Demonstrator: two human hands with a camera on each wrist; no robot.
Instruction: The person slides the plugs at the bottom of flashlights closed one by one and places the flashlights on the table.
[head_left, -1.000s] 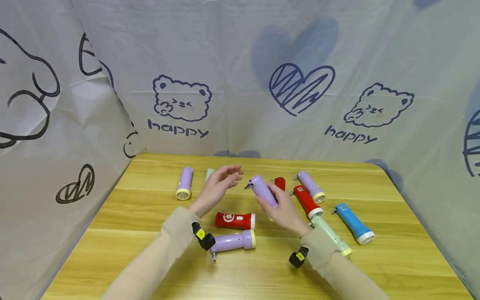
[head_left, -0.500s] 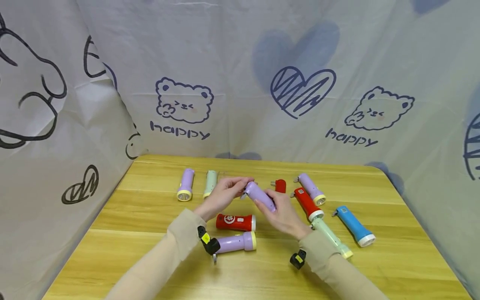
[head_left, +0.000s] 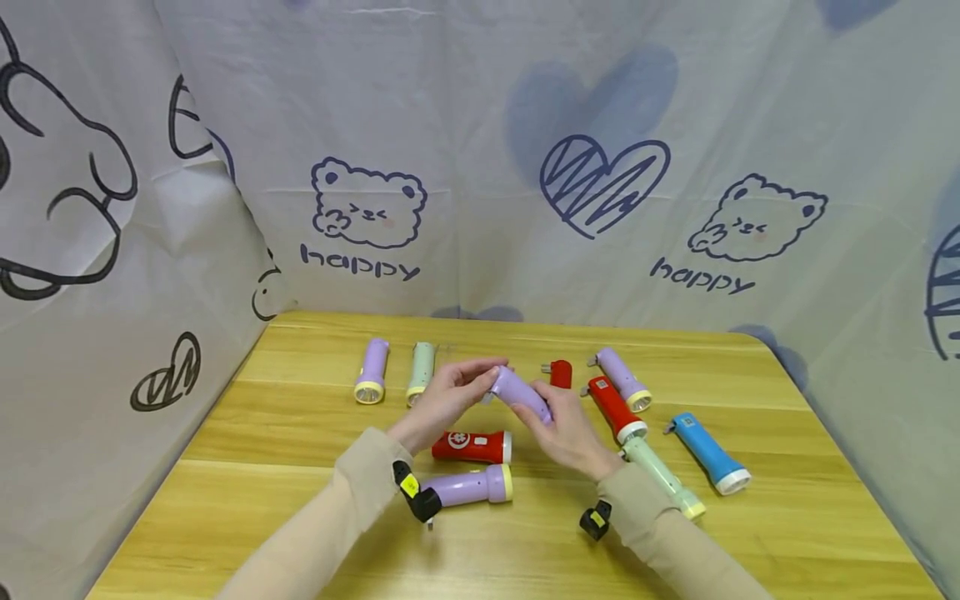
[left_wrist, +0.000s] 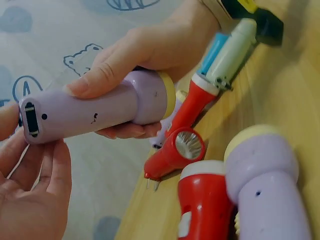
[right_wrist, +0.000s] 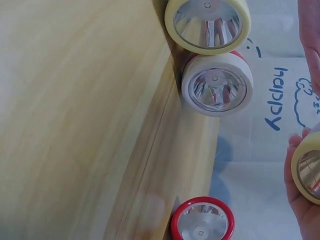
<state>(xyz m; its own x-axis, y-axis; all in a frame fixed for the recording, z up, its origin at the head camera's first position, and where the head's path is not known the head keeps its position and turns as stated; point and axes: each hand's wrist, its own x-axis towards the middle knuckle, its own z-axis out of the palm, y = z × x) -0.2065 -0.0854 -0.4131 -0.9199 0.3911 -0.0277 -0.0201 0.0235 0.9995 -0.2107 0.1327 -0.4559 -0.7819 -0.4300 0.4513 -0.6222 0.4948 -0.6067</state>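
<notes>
My right hand (head_left: 570,429) grips a purple flashlight (head_left: 519,394) by its body, above the table. In the left wrist view its yellow-rimmed head (left_wrist: 167,97) points away, and a dark slot (left_wrist: 31,120) shows in the tail end. My left hand (head_left: 446,400) pinches that tail end, thumb on one side and fingers beneath. Below the hands lie a red flashlight (head_left: 474,447) with a white rim and another purple flashlight (head_left: 468,486), partly covered by the left wrist camera. A short red flashlight (head_left: 559,373) with metal prongs lies just beyond the right hand.
At the back left lie a purple flashlight (head_left: 372,371) and a pale green flashlight (head_left: 422,371). On the right are a purple flashlight (head_left: 622,377), a red flashlight (head_left: 615,408), a green flashlight (head_left: 660,475) and a blue flashlight (head_left: 707,450). A printed cloth (head_left: 480,208) encloses the table.
The left hand has come right onto the tail end of the held purple flashlight, uncovering the green flashlight at the back left. The held flashlight has dropped slightly in view.
</notes>
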